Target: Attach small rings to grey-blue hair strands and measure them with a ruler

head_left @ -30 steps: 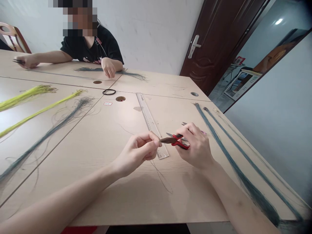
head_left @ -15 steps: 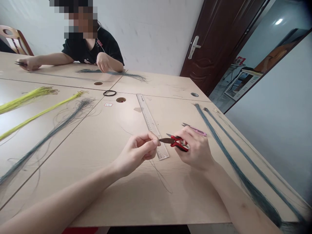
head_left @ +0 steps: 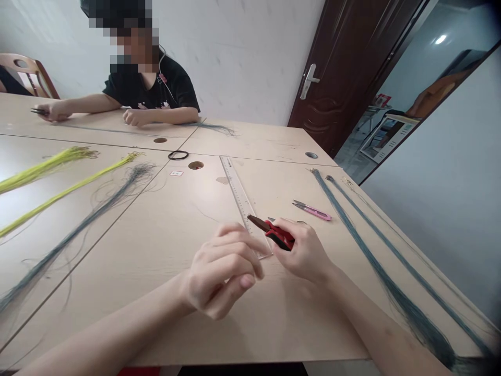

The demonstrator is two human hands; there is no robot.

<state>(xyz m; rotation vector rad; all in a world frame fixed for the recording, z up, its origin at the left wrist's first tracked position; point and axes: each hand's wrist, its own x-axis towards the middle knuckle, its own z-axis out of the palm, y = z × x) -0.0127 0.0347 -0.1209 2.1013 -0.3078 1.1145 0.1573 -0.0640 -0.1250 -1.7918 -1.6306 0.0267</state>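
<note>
My right hand [head_left: 309,250] is closed around red-handled pliers [head_left: 278,236], whose dark jaws point up and left over a clear ruler [head_left: 236,188]. A tiny loop or ring seems to sit at the jaw tips, too small to make out. Just left of the pliers is my left hand [head_left: 225,269], back upward, with loosely bent fingers apart from the thumb and partly blurred by motion. Nothing shows between its fingers; any thin line there cannot be made out. Pink thread snips [head_left: 312,210] lie beyond my right hand.
Bundles of blue-green line [head_left: 364,256] run along the right side. Yellow bundles [head_left: 74,181] and a grey-blue bundle [head_left: 88,222] lie at left. A black ring [head_left: 178,155] and a table hole [head_left: 195,165] are farther back. Across the table sits a person [head_left: 176,89] holding a dark tool.
My left hand has come away from the plier tips, moving down and turning back upward. The pliers now tilt up and left. The other person's hand nearer the bundle has moved left and lowered.
</note>
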